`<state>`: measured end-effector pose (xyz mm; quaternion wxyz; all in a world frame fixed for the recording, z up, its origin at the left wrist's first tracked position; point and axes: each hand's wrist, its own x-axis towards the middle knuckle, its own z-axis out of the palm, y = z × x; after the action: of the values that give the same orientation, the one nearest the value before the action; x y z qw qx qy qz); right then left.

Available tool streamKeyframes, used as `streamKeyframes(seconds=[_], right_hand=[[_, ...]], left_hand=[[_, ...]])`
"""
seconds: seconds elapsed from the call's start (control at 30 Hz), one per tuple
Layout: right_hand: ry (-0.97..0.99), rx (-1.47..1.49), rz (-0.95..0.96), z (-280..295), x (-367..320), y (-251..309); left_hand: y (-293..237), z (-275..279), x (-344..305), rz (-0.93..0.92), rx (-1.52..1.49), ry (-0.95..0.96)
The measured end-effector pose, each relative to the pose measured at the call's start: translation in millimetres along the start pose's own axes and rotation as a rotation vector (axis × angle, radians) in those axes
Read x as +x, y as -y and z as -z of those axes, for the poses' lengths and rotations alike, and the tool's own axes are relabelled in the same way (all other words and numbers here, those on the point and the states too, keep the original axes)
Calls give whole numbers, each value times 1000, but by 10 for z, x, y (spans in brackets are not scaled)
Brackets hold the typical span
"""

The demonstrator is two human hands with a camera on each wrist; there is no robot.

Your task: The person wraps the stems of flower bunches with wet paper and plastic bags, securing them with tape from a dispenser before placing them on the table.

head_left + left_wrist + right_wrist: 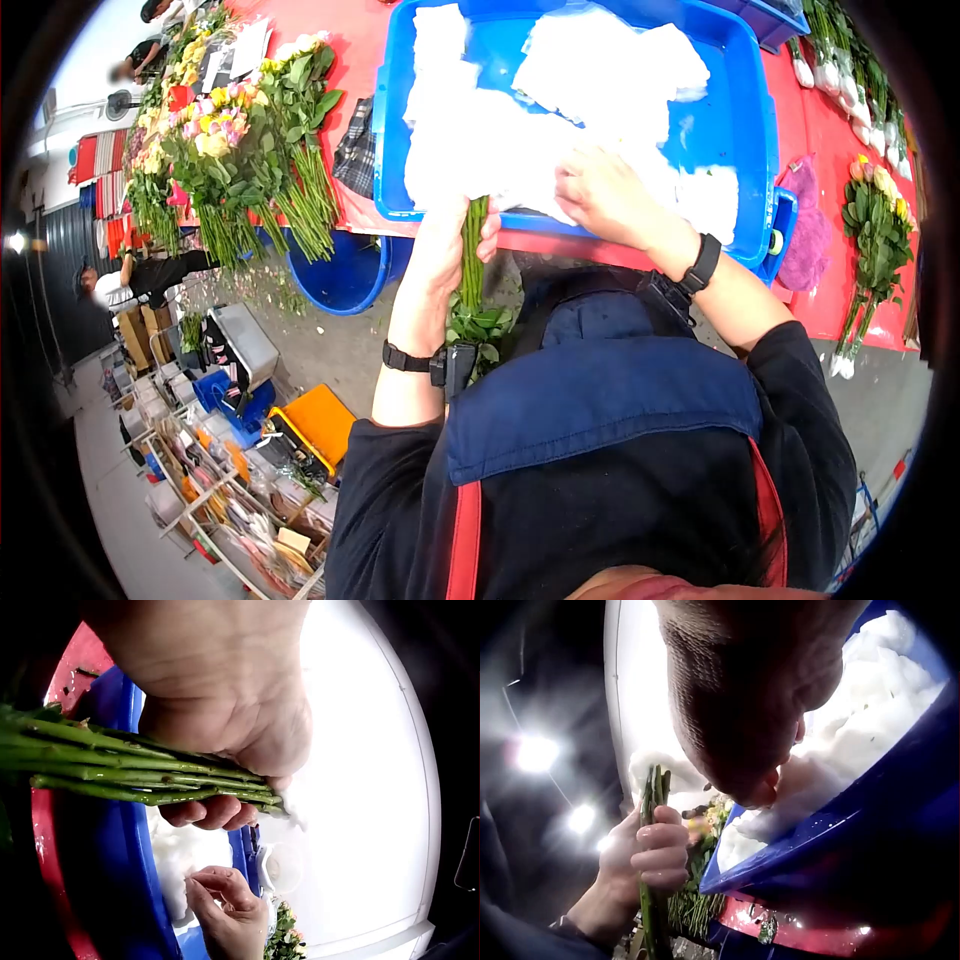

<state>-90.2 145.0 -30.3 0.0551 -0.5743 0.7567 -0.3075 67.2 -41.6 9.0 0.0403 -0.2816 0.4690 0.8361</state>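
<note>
My left hand (440, 243) grips a bundle of green flower stems (474, 262) at the tub's near edge. The cut ends poke out just past the fist, and leaves hang below it toward my body. In the left wrist view the stems (142, 769) lie side by side under the palm, with fingertips curled round them. Over the blue tub (384, 150), my right hand (605, 200) pinches wet white cotton wool (490, 130) between thumb and fingers. Soft white clumps (870, 697) fill much of that tub.
Bunches of pale roses (215, 135) lie on the red-covered table (345, 50) at left. Another rose bunch (875, 230), its stem ends wrapped white, lies at right beside a purple cloth (803, 225). A blue bucket (340, 275) stands below the table edge.
</note>
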Motion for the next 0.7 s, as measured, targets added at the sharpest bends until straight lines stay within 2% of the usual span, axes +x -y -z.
streamKeyframes(seconds=[0.1,0.2,0.3,0.4,0.5,0.63,0.7], right_hand=[[-92,243,-101,-28,-76,-81],[-27,159,87,178,-162,-55],[115,21,128,173,-111,-17],[-55,133,38,59,-90,-105],[-218,861,-615,299,-151,21],[-273,997,-558,214,-131,224],[-291,918,-561,194,-153,242]], left_hand=[[-6,51,22,34,-93,92],[-10,98,50,55,-148,180],[2,66,80,41,-123,153],[-17,-19,119,-14,-46,86],[-71,-222,52,-77,12,61],[-41,-517,68,-109,83,81],[56,-510,141,-88,217,44]])
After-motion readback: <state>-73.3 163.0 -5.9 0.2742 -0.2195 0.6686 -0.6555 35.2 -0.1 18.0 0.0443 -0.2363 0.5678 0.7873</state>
